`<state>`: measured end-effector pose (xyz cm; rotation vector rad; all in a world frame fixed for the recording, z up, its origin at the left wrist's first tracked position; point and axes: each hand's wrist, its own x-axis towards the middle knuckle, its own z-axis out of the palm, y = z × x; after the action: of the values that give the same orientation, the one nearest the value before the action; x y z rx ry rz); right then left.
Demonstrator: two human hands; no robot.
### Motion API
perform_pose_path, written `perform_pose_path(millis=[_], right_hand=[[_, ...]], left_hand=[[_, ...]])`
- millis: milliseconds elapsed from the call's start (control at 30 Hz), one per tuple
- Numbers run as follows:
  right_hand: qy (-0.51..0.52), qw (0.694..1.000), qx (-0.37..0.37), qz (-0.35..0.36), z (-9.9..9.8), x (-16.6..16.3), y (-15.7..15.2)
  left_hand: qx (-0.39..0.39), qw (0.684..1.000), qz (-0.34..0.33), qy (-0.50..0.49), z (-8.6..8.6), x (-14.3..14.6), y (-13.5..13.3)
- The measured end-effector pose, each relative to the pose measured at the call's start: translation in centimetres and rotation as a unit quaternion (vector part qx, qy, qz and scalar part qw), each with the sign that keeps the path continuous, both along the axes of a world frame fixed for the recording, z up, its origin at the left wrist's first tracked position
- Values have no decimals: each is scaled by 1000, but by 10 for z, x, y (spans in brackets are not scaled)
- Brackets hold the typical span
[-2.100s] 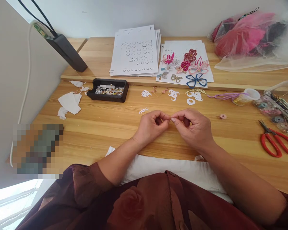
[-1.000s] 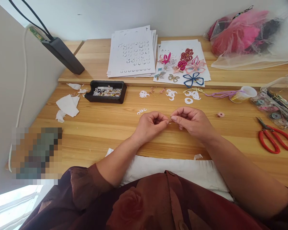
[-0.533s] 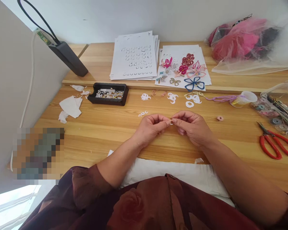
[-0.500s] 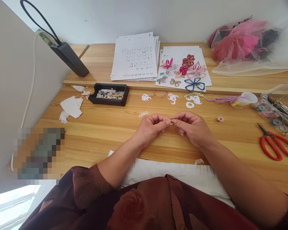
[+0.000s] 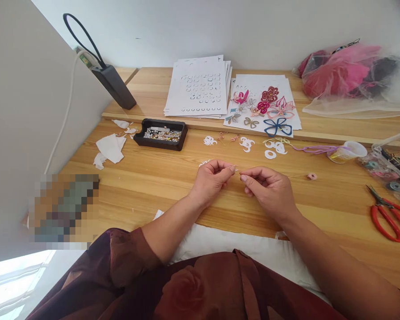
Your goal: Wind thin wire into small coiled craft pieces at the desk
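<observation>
Head view: the left hand and the right hand rest over the wooden table, just in front of the person's body.

- Left hand: thumb and forefinger are closed in a tight pinch, with the other fingers curled under.
- Right hand: thumb and forefinger are closed in the same way, tip pointing toward the left hand.
- Held item: a fine strand bridges the two pinches. It is too thin to identify, and how much of it each pinch covers cannot be told.
- Change: half a second ago the two pinches were touching tip to tip. They now stand slightly apart, with a short length of strand exposed between them. Judgement: the piece is being drawn out or re-gripped, not released.
- Nearby: a small pink reel lies just right of the right hand. White paper cut-outs lie beyond the hands. A black tray of beads sits further left. Red scissors lie well apart at the right edge.
</observation>
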<state>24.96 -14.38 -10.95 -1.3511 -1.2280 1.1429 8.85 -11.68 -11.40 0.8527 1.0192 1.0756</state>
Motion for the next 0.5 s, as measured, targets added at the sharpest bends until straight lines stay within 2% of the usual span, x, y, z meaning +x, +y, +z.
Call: perform_pose_path(millis=[200,367,500], right_hand=[[-13,1000,-7,11,0,-3,-4],[-106,990,89,1,0,-1,-7],[-228,958,174,3,6,5,-7]], left_hand=[[23,999,13,35,-2,0,1],[80,991,6,108,-3,-1,0],[108,981,-30,159,-2,-1,-1]])
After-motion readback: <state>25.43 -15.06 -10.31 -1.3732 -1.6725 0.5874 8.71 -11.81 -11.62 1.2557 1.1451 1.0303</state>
